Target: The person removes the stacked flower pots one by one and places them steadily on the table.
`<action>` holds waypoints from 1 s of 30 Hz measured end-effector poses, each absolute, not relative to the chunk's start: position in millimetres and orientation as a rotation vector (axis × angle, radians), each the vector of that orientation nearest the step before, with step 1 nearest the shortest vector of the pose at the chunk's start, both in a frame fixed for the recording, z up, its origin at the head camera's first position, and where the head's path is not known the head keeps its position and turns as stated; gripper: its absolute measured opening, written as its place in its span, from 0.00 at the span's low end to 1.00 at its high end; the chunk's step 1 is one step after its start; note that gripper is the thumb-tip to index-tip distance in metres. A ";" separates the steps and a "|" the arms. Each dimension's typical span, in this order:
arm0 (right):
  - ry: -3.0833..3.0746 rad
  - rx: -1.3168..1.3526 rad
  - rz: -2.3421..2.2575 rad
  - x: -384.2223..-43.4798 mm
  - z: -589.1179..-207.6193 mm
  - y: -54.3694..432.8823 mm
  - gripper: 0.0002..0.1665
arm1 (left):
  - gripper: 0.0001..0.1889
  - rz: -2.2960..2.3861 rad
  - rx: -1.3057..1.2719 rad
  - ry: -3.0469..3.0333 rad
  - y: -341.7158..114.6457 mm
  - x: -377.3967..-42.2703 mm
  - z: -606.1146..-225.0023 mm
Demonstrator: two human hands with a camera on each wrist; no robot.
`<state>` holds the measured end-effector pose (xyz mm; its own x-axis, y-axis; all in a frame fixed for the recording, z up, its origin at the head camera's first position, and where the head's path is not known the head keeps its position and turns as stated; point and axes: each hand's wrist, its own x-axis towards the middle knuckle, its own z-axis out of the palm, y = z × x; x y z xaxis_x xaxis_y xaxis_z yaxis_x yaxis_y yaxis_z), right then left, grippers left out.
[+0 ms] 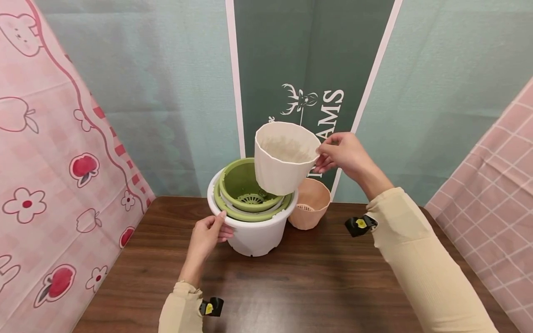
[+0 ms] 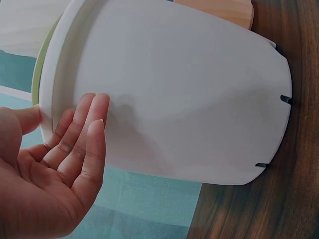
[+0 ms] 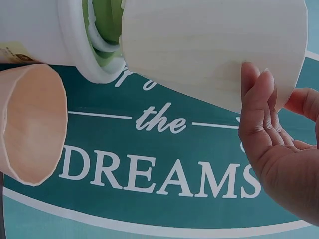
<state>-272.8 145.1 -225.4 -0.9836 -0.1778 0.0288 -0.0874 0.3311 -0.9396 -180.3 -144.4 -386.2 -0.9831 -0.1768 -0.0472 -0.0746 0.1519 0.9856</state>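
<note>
A cream-white flower pot (image 1: 276, 173) with a faceted rim is held up, tilted, over the right part of the nested pots. My right hand (image 1: 347, 155) pinches its rim at the right side, thumb at the lip and fingers against the outer wall (image 3: 199, 55). Below stands a large white pot (image 1: 256, 238) on the table, with green pots (image 1: 235, 180) nested inside it; slots show in the inner one's floor. My left hand (image 1: 206, 238) holds the large pot's rim at the front left, thumb on the edge and fingers along the outside (image 2: 75, 139).
A peach pot (image 1: 318, 199) with a perforated base stands just right of the large pot, partly behind it. The brown wooden table (image 1: 283, 296) ends at a teal and green cloth backdrop (image 1: 175, 115). Pink patterned cloths hang at both sides.
</note>
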 end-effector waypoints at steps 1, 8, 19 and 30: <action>2.500 -0.245 -1.753 -272.3 -225.2 146.5 0.10 | 0.22 -1.982 0.255 -2.322 -144.4 -180.1 -386.0; 2.493 -0.212 -1.767 -270.4 -224.9 155.7 0.08 | 0.21 -1.998 0.255 -2.313 -144.7 -179.9 -385.8; 2.517 -0.176 -1.764 -271.6 -228.1 174.4 0.09 | 0.22 -1.999 0.254 -2.315 -144.3 -180.0 -385.7; 2.502 -0.148 -1.791 -271.0 -229.3 190.2 0.09 | 0.22 -1.998 0.249 -2.307 -144.2 -179.2 -385.8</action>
